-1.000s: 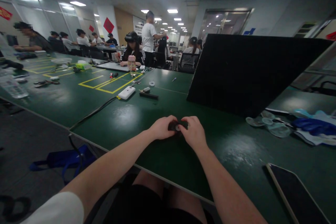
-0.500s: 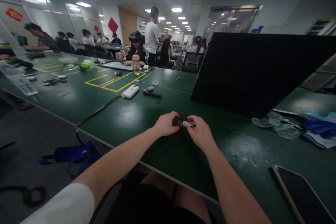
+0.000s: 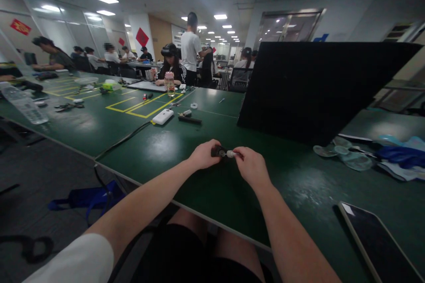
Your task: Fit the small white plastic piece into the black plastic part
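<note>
Just above the green table (image 3: 206, 188), my left hand (image 3: 204, 154) is closed on a small dark object (image 3: 218, 151) with a round ring-like detail on its face. My right hand (image 3: 251, 166) pinches a small white piece (image 3: 230, 154) that has a thin metallic part. The white piece points left and its tip is at the dark object; whether they touch is too small to tell. Both hands are close together near the table's front edge.
A large black panel (image 3: 315, 93) stands at the right. A phone (image 3: 375, 239) lies at the lower right, below clear goggles (image 3: 353, 154). Beyond my hands are a white box (image 3: 163, 116) and a dark bar (image 3: 190, 120). A bottle (image 3: 25, 104) lies left. People sit behind.
My right hand has turned and its fingers have closed in more around the end of the white piece. The dark object shows its round face more clearly. The view has shifted slightly.
</note>
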A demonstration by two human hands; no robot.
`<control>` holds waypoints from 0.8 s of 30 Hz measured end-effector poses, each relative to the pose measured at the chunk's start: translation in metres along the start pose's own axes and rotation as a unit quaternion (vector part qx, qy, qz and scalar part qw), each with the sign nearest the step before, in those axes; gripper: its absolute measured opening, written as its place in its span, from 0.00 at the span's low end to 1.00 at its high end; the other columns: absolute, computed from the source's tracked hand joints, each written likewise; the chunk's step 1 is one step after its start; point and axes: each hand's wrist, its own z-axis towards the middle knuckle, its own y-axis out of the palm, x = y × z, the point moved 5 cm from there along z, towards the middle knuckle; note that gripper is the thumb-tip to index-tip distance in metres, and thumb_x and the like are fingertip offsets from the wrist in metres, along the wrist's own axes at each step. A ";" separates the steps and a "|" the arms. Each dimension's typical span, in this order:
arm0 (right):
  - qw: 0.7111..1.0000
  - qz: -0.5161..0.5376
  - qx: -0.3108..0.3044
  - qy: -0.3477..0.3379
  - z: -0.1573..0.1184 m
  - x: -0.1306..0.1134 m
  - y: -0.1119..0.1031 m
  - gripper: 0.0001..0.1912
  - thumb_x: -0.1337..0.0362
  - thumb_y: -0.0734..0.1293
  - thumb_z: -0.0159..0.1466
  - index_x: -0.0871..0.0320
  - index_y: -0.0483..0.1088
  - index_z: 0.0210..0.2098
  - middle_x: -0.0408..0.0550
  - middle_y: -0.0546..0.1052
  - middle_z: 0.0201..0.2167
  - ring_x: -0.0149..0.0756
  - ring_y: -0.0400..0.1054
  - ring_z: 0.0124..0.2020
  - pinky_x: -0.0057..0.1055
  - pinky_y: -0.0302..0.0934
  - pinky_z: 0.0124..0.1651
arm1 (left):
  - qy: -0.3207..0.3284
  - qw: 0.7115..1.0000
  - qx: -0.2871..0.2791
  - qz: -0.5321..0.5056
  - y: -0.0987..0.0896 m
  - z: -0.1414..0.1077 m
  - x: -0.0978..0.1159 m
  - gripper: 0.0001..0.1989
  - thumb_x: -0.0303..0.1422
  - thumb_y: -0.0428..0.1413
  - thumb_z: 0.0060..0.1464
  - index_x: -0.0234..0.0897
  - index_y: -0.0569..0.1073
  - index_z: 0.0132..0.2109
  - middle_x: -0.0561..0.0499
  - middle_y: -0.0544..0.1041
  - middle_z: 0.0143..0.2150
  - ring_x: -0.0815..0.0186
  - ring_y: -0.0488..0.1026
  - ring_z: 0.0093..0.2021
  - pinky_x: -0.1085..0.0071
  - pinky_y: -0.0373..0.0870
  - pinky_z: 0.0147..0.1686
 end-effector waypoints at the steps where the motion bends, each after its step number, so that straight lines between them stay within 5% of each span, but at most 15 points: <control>1: 1.000 -0.003 0.003 -0.005 -0.001 -0.001 -0.001 0.11 0.68 0.62 0.68 0.56 0.75 0.46 0.49 0.78 0.44 0.39 0.73 0.41 0.34 0.68 0.41 | 0.006 1.000 0.002 0.000 0.000 -0.001 0.001 0.23 0.36 0.62 0.48 0.43 0.70 0.52 0.51 0.78 0.44 0.61 0.75 0.42 0.66 0.71 0.43; 15: 0.998 -0.052 -0.031 -0.015 -0.002 -0.004 0.001 0.15 0.70 0.60 0.68 0.55 0.76 0.47 0.50 0.78 0.49 0.43 0.72 0.50 0.41 0.67 0.51 | 0.012 1.000 0.008 0.000 0.001 -0.005 0.007 0.22 0.35 0.63 0.46 0.43 0.71 0.51 0.54 0.76 0.38 0.64 0.74 0.37 0.69 0.70 0.39; 24: 0.999 0.018 -0.042 -0.003 -0.002 -0.005 0.004 0.13 0.65 0.60 0.69 0.52 0.74 0.46 0.47 0.79 0.45 0.39 0.74 0.42 0.35 0.68 0.43 | 0.004 1.000 -0.009 -0.027 0.004 -0.005 0.005 0.22 0.36 0.63 0.48 0.44 0.71 0.51 0.53 0.78 0.43 0.64 0.76 0.39 0.70 0.69 0.36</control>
